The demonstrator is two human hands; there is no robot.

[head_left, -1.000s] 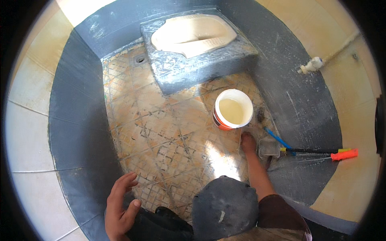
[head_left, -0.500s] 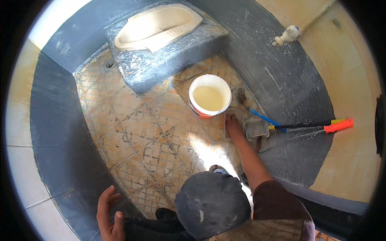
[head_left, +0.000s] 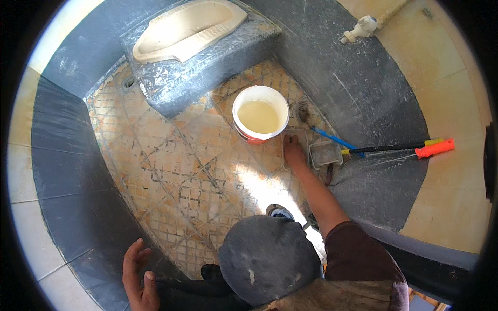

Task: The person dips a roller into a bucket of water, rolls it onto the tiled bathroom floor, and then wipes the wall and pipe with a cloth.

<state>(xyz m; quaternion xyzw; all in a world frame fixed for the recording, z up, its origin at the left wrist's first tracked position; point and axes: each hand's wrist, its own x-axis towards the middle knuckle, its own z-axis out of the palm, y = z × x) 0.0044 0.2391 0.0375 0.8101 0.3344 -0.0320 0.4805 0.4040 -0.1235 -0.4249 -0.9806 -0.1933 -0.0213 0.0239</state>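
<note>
My right hand (head_left: 294, 153) reaches down into a clear plastic tray (head_left: 284, 163) on the tiled floor. Its fingers are curled together, and whatever they hold is hidden. Just beyond stands a white bucket (head_left: 236, 116) with an orange-red band and pale yellow liquid inside. A second clear plastic container (head_left: 313, 155) sits to the right of the hand, beside a blue-handled tool (head_left: 340, 141). At the lower left, my left hand (head_left: 138, 280) hangs above my leg with fingers apart and nothing in it.
A squat toilet (head_left: 192, 32) is set in a raised grey block at the back, with a floor drain (head_left: 128, 82) left of it. Black-and-yellow (head_left: 384, 149) and orange-handled (head_left: 436, 149) tools lean at right. A tap (head_left: 360, 29) juts from the right wall. My knee (head_left: 270, 259) is in front.
The whole view has shifted slightly, so the scene sits farther left and higher. My right hand remains in the tray, its fingers more tightly bunched. My left hand has barely moved.
</note>
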